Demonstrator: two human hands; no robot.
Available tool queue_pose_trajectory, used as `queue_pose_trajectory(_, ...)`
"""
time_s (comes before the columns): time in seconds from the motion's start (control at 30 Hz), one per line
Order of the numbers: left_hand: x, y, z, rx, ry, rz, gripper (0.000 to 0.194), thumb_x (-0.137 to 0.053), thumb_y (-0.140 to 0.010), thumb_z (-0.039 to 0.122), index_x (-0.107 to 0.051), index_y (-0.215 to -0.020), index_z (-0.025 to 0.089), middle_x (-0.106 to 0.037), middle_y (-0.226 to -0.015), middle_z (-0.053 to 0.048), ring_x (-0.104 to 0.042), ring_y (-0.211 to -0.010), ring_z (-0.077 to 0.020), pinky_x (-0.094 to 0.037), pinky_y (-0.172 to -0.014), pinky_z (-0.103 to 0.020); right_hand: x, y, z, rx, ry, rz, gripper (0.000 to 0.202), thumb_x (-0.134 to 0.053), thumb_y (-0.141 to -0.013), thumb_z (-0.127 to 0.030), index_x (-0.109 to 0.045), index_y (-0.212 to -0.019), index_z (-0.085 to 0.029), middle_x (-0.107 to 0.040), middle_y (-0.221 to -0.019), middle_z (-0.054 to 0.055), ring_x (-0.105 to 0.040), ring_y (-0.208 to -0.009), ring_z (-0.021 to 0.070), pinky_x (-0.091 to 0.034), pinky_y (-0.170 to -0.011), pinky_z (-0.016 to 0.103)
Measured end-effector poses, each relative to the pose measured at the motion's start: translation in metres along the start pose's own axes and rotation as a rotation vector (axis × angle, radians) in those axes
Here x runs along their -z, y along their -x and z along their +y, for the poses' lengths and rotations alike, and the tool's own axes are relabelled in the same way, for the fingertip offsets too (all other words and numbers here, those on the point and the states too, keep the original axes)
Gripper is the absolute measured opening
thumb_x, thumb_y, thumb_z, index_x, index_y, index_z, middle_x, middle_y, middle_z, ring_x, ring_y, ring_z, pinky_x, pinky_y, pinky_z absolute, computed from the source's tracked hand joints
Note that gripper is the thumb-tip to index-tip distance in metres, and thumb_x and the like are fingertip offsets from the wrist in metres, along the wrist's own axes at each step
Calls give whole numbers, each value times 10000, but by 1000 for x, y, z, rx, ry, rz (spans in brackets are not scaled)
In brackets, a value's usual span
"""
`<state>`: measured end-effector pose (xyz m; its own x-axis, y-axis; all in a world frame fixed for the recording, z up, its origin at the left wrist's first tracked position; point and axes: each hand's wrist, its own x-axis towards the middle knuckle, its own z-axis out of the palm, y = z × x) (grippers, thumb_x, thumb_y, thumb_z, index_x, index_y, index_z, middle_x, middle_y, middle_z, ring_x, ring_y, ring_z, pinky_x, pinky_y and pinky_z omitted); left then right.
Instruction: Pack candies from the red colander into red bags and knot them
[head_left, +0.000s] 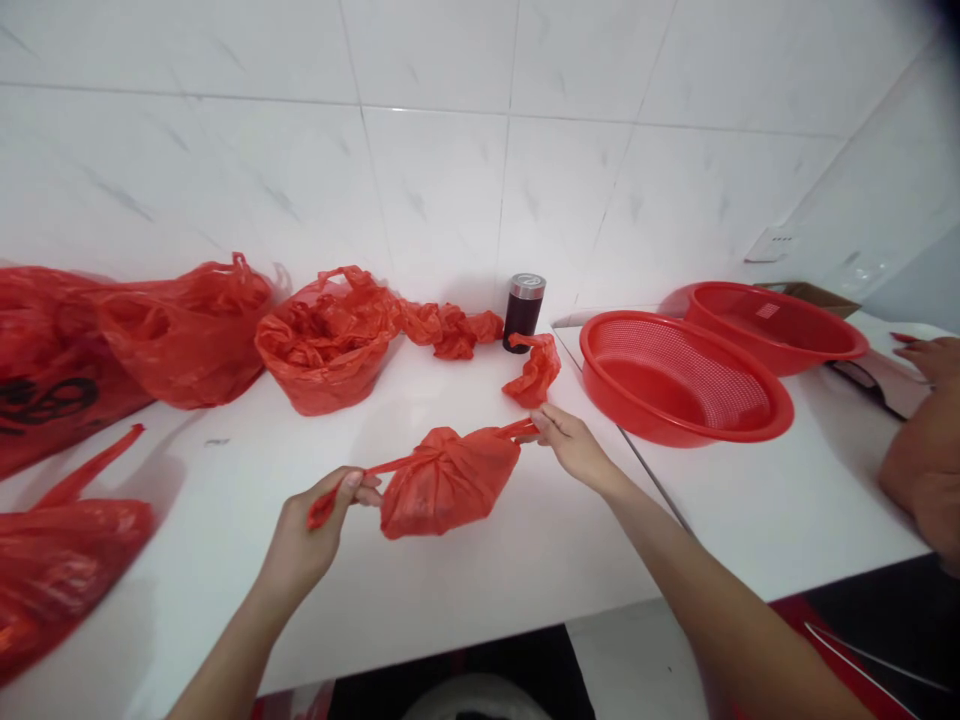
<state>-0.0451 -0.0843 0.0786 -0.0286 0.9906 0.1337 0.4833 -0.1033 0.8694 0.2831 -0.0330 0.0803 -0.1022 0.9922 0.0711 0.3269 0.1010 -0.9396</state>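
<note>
A red plastic bag [450, 485], bunched and gathered at its top, is stretched between my hands over the white countertop [525, 560]. My left hand [319, 525] is closed round one twisted handle, whose end pokes out of the fist. Pinched in the fingers of my right hand [570, 440] is the opposite handle. The bag bulges, but its contents do not show through the plastic. Just beyond my right hand lies a crumpled red bag [534, 372].
A dark tumbler [523, 312] stands by the tiled wall, beside crumpled red bags [454, 330]. Leftward are an open red bag [322, 365] and several full ones. A red colander [686, 385] and red basin [776, 325] sit at right, near another person's arm [926, 450].
</note>
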Motion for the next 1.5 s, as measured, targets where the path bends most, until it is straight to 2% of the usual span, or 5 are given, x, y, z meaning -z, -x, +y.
queue_pose_trajectory(0.23, -59, -13, 5, -51, 79, 243, 406, -342, -953, 516, -579, -861, 198, -662, -936, -48, -626, -923, -188, -478, -868, -299, -38, -7, 13, 22, 98, 200, 355, -367, -919, -594, -385, -851, -246, -614, -812, -9, -627, -752, 190, -457, -685, 311)
queue_pose_trajectory(0.37, -85, -34, 3, -90, -38, 198, 382, -307, -965, 499, -555, -883, 220, -631, -847, -16, -600, -830, -171, -466, -767, -269, -69, -8, 24, 0, 301, 165, 429, -611, -785, -576, -358, -900, -250, -588, -816, -3, -572, -707, 208, -407, -638, 310)
queue_pose_trajectory(0.47, -97, -48, -6, -57, -142, 137, 375, -300, -964, 504, -544, -867, 236, -613, -738, 5, -581, -707, -174, -436, -671, -271, -80, -12, 34, 10, 400, 136, 323, -574, -830, -452, -335, -904, -247, -580, -824, -1, -558, -699, 200, -381, -628, 294)
queue_pose_trajectory(0.93, -102, -112, -17, 57, -527, -29, 383, -241, -969, 466, -567, -995, 267, -698, -854, -79, -637, -755, -246, -393, -617, -300, -60, -54, 62, 41, 357, 180, 149, -473, -813, -250, -341, -881, -250, -561, -753, -18, -553, -686, 199, -384, -618, 282)
queue_pose_trajectory(1.5, -108, -111, -24, 132, -828, -108, 381, -233, -961, 383, -556, -1132, 274, -704, -906, -119, -650, -798, -291, -387, -620, -338, -59, -53, 77, -7, 283, 275, 181, -476, -824, -321, -307, -824, -257, -515, -648, -43, -526, -590, 194, -384, -563, 287)
